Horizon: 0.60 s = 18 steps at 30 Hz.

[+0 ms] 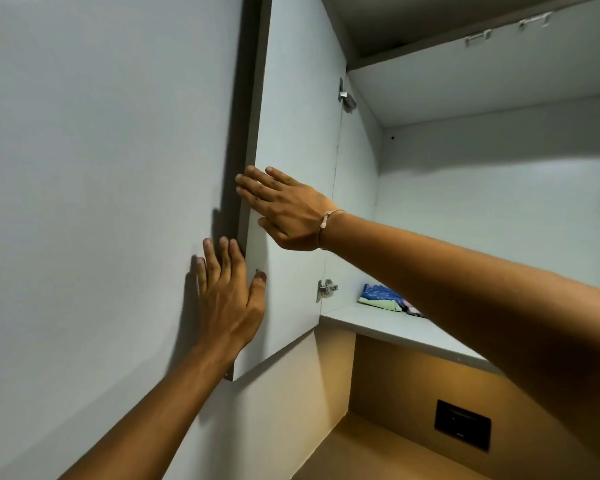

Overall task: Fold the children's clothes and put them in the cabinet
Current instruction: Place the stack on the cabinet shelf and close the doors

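Note:
The light grey cabinet door stands swung open towards me, seen from its inner face. My left hand clasps its free edge low down, fingers behind the edge and thumb on the inner face. My right hand lies flat on the inner face higher up, fingertips reaching the same edge. Folded children's clothes, blue with a print, pale green and a dark piece, lie in a small pile at the left end of the cabinet shelf; my right forearm hides part of the pile.
A grey panel fills the left, close behind the open door. Two metal hinges join the door to the cabinet side. Below the shelf is a lit wooden niche with a black socket plate.

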### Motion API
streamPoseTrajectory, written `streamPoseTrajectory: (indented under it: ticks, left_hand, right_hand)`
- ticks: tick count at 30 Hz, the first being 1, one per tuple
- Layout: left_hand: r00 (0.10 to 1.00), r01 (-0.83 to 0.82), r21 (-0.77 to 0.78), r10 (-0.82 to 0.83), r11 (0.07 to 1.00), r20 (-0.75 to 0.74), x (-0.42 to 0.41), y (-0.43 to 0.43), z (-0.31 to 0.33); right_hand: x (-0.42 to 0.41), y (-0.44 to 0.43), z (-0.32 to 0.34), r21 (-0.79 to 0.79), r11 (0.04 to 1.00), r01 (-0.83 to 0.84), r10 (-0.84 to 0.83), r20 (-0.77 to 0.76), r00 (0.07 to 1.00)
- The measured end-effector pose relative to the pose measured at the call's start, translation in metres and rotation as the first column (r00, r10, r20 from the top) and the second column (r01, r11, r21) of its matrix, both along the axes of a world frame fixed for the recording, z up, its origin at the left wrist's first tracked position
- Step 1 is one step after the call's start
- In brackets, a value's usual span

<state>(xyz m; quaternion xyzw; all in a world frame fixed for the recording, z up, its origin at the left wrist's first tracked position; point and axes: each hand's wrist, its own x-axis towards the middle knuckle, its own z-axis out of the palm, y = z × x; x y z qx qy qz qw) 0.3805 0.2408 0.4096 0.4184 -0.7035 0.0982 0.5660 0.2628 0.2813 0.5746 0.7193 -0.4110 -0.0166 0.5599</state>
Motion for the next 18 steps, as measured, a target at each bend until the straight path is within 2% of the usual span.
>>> streamPoseTrajectory:
  ticks: [3,6,8,10,12,15,18]
  left_hand:
    - [0.984,0.178,-0.050,-0.179,0.983,-0.013,-0.019,0.020,-0.005]
    - [0.925,0.378,-0.131,-0.379,0.916,0.022,-0.052,0.046,-0.009]
    - [0.859,0.511,-0.144,-0.501,0.847,0.106,-0.082,0.058,-0.006]
    - [0.778,0.615,-0.088,-0.585,0.783,0.229,-0.119,0.063,0.000]
    - [0.721,0.641,0.004,-0.603,0.768,0.341,-0.158,0.058,0.008]
    - [0.670,0.583,0.134,-0.567,0.802,0.478,-0.222,0.044,0.019]
    - [0.657,0.510,0.141,-0.489,0.849,0.574,-0.275,0.025,0.023]
  right_hand:
    - [-0.029,0.031,-0.003,-0.008,1.000,-0.004,0.004,0.008,1.000]
    - [-0.077,0.069,-0.007,-0.022,1.000,0.009,-0.008,0.031,0.999]
    - [-0.117,0.098,-0.011,-0.039,0.998,0.050,-0.048,0.063,0.997]
    - [-0.163,0.125,-0.017,-0.059,0.990,0.131,-0.124,0.103,0.987]
    - [-0.204,0.146,-0.024,-0.079,0.965,0.249,-0.234,0.162,0.959]
    - [-0.262,0.160,-0.033,-0.076,0.895,0.440,-0.408,0.263,0.874]
    - [-0.305,0.149,-0.037,-0.027,0.809,0.587,-0.550,0.317,0.772]
